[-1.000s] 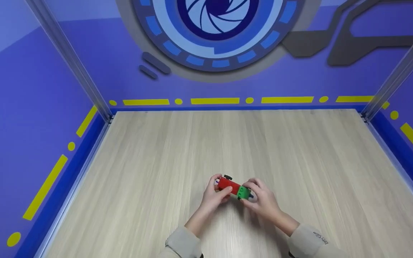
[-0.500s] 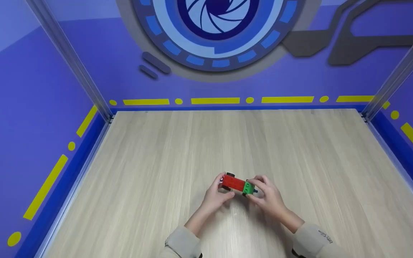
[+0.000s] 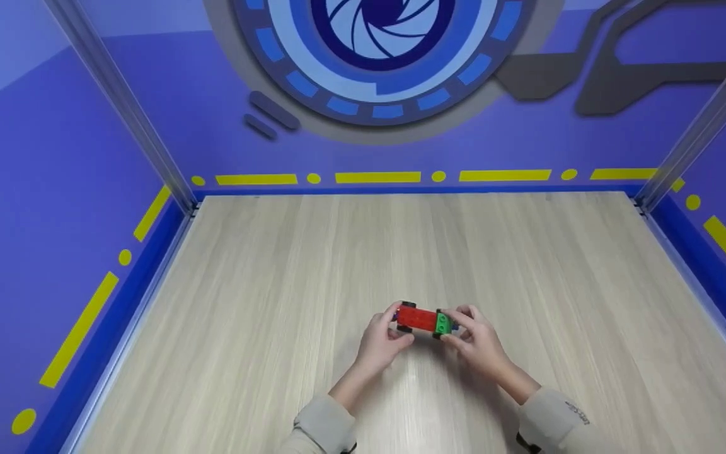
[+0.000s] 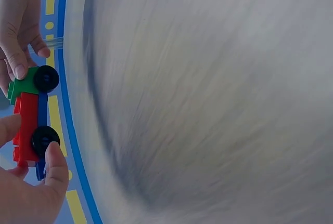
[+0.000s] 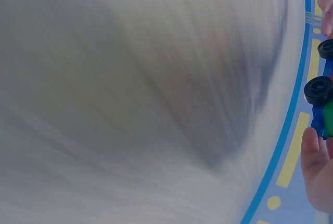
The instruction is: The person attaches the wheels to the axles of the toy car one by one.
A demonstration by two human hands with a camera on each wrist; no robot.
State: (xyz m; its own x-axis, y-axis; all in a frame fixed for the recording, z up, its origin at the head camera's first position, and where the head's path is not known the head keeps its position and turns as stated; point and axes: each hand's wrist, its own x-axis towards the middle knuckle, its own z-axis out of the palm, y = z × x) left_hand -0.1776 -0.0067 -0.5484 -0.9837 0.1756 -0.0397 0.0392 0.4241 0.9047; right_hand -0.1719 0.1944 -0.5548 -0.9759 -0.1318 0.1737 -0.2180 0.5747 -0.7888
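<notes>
Both hands hold a small toy car (image 3: pixel 418 318) between them, over the table. A red block (image 4: pixel 28 125) and a green block (image 4: pixel 26 85) sit on its blue base (image 4: pixel 41 102), which has black wheels (image 4: pixel 46 79). The left hand (image 3: pixel 380 343) grips the red end, with one digit against a wheel in the left wrist view. At the green end, the fingers of the right hand (image 3: pixel 478 340) pinch the car from its two long sides. The right wrist view catches only part of the car, with a wheel (image 5: pixel 318 90) and the right hand (image 5: pixel 318 172) at its edge.
A light wood-grain table (image 3: pixel 275 271) lies under the hands. Blue-purple panels with yellow dashes, such as the back wall (image 3: pixel 388 154), enclose its back and sides. Metal posts (image 3: pixel 126 107) rise at the rear corners.
The car has moved right and slightly away from the person, turning to lie more nearly crosswise. The left thumb has come off the red block's top toward the near side. The right hand has moved right.
</notes>
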